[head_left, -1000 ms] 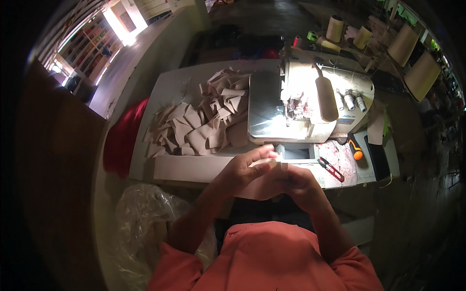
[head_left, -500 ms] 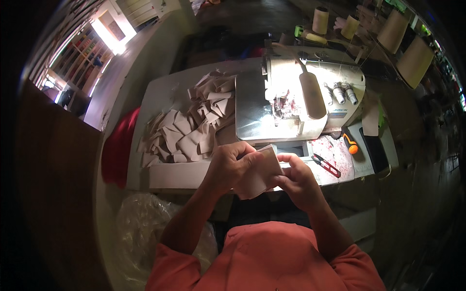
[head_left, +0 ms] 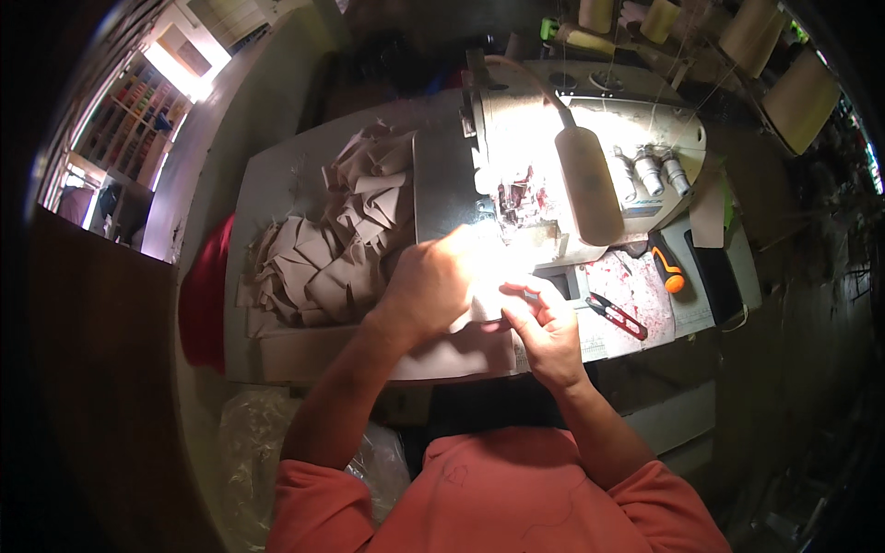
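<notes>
Under the lamp's glare, a small pale fabric piece is held between my two hands, just in front of the sewing machine. My left hand is closed over its left side, with the fingertips washed out by bright light near the needle area. My right hand pinches its right edge between thumb and fingers. To the left of my hands lies a loose heap of beige fabric pieces on the table.
Red-handled thread snips, an orange-and-black tool and a dark flat object lie right of my hands. A lamp head hangs over the machine. Thread cones stand at the back right. A clear plastic bag sits below the table's left.
Both hands have carried the fabric piece forward and slightly left, from near the table's front edge into the bright light by the machine. The head view has shifted a little.
</notes>
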`<state>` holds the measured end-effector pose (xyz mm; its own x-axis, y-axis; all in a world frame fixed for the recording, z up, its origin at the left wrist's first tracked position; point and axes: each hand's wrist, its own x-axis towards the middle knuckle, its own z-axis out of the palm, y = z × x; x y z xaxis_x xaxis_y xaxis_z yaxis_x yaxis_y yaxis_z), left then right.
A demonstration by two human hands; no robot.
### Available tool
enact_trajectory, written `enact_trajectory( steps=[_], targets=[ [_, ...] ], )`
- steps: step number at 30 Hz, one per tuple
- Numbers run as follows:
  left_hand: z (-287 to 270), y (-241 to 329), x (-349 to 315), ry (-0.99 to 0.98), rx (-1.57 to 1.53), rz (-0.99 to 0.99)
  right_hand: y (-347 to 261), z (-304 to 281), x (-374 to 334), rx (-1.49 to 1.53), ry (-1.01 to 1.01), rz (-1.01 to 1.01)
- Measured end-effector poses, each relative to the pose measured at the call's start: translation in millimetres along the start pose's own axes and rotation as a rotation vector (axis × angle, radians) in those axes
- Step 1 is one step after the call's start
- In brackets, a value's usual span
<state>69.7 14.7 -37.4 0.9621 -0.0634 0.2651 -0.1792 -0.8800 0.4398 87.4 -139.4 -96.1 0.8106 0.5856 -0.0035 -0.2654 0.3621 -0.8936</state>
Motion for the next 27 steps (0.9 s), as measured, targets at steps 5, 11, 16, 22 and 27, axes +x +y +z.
enact_trajectory(
  steps=[5,11,16,22,27],
  targets=[
    [2.4,-15.3,18.0,0.008,-0.080,-0.014,-9.6,-0.7,12.6,-0.090,-0.011,0.021],
    [4.1,-26.7,22.4,0.037,0.018,0.102,-7.1,-1.3,18.4,-0.160,0.034,-0.003],
    [10.8,-8.9,-0.3,0.182,0.140,0.231,-4.6,-4.1,17.4,-0.269,0.001,-0.020],
    [15.2,-44.1,8.2,0.068,-0.007,0.013,-1.4,-4.7,17.8,-0.184,0.043,-0.040],
    [9.9,-85.4,53.5,0.074,0.181,0.153,-7.2,-17.9,-7.8,-0.223,0.027,0.037]
  ],
)
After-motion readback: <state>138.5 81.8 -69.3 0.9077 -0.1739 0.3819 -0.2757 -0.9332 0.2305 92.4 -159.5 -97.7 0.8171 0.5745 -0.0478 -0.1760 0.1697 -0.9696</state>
